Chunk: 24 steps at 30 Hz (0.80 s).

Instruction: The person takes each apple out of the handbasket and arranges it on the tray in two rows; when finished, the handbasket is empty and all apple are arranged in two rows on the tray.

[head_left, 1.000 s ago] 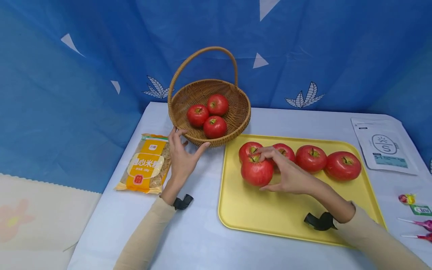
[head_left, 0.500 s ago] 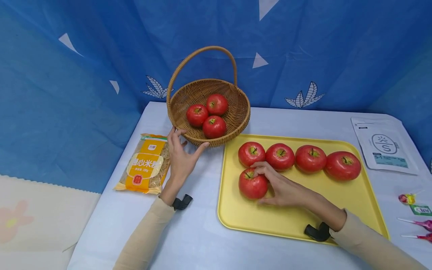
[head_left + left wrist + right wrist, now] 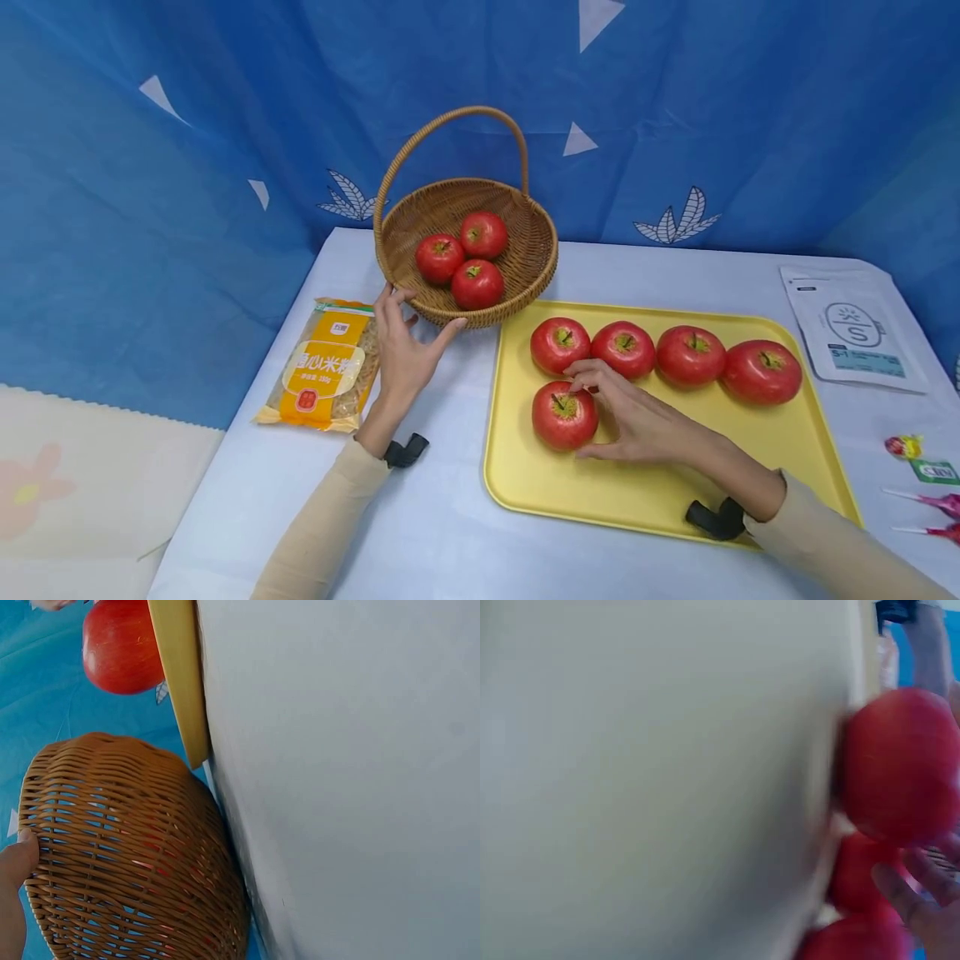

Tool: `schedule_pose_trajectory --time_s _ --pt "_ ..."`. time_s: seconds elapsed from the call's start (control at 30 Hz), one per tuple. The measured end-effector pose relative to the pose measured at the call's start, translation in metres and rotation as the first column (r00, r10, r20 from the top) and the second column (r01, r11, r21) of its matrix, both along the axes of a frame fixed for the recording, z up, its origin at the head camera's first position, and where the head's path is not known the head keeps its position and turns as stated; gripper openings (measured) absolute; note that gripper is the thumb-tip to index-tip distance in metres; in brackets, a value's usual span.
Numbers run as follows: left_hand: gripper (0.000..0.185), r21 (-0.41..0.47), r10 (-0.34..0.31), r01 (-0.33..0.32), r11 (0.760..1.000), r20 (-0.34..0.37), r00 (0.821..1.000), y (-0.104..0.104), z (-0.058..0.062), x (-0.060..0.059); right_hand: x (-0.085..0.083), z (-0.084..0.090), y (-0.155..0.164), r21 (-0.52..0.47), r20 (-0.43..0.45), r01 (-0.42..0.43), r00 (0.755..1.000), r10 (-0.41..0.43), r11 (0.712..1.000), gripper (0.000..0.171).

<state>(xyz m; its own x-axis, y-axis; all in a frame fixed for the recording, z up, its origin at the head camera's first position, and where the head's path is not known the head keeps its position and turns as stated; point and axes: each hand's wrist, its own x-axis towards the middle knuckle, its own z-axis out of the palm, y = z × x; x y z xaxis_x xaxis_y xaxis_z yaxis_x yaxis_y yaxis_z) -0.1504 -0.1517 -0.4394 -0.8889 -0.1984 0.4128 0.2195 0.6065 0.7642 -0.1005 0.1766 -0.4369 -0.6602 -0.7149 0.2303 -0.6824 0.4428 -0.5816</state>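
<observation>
My left hand [image 3: 405, 354] holds the near side of a wicker basket [image 3: 536, 250], fingers at its left edge and thumb at its front. In the left wrist view one fingertip [image 3: 26, 851] lies on the rim of the basket [image 3: 112, 840]. Three red apples [image 3: 480, 285] sit inside it. My right hand [image 3: 637, 417] has thumb and fingertips round another red apple [image 3: 564, 417], low over the yellow tray [image 3: 525, 483]. That apple [image 3: 900, 765] is blurred in the right wrist view. Behind it, a row of several red apples [image 3: 690, 357] lies along the tray's back.
A bag of noodles [image 3: 322, 367] lies left of my left hand. A white pouch [image 3: 851, 325] is at the back right, beyond the tray. Wrapped lollipops [image 3: 947, 504] and a small green packet [image 3: 936, 472] lie at the right edge. A blue curtain [image 3: 480, 67] hangs behind the table.
My right hand has brought its apple toward me, away from the back row, and the apple has turned so its stem faces up more. The left hand and basket have stayed in place.
</observation>
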Motion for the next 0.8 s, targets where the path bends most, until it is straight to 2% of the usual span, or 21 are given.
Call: schedule_pose_trajectory --time_s 0.07,0.17,0.33,0.47,0.53,0.63,0.7,0.8 --pt "0.076 0.004 -0.006 0.006 1.0 0.0 1.0 0.001 0.0 0.0 -0.006 0.016 0.0 -0.001 -0.009 0.007 1.0 -0.007 1.0 0.078" --pt "0.076 0.005 -0.006 0.006 1.0 0.003 1.0 0.001 0.0 -0.001 -0.026 0.042 -0.003 -0.023 -0.036 -0.005 0.999 0.004 1.0 0.073" --pt "0.077 0.003 -0.005 0.005 1.0 0.01 1.0 -0.001 -0.001 -0.001 -0.078 0.078 -0.026 -0.033 -0.087 -0.088 0.993 0.085 0.996 0.07" --pt "0.075 -0.001 -0.004 0.004 1.0 0.003 1.0 0.0 -0.001 -0.001 -0.128 0.1 -0.053 0.019 -0.054 -0.134 0.989 0.135 0.991 0.071" --pt "0.075 0.002 -0.007 0.007 1.0 -0.007 1.0 0.0 0.0 -0.001 -0.153 0.105 -0.068 0.064 -0.018 -0.157 0.987 0.159 0.986 0.075" --pt "0.075 -0.001 -0.014 0.014 1.0 -0.013 1.0 -0.002 0.0 -0.001 -0.184 0.101 -0.09 0.156 0.063 -0.2 0.979 0.192 0.967 0.079" --pt "0.075 -0.002 -0.017 0.017 1.0 -0.014 1.0 -0.002 0.0 -0.001 -0.198 0.093 -0.102 0.217 0.128 -0.229 0.97 0.204 0.949 0.082" --pt "0.075 -0.004 -0.018 0.018 1.0 -0.008 1.0 -0.002 -0.001 -0.001 -0.208 0.08 -0.117 0.296 0.197 -0.269 0.956 0.217 0.917 0.081"
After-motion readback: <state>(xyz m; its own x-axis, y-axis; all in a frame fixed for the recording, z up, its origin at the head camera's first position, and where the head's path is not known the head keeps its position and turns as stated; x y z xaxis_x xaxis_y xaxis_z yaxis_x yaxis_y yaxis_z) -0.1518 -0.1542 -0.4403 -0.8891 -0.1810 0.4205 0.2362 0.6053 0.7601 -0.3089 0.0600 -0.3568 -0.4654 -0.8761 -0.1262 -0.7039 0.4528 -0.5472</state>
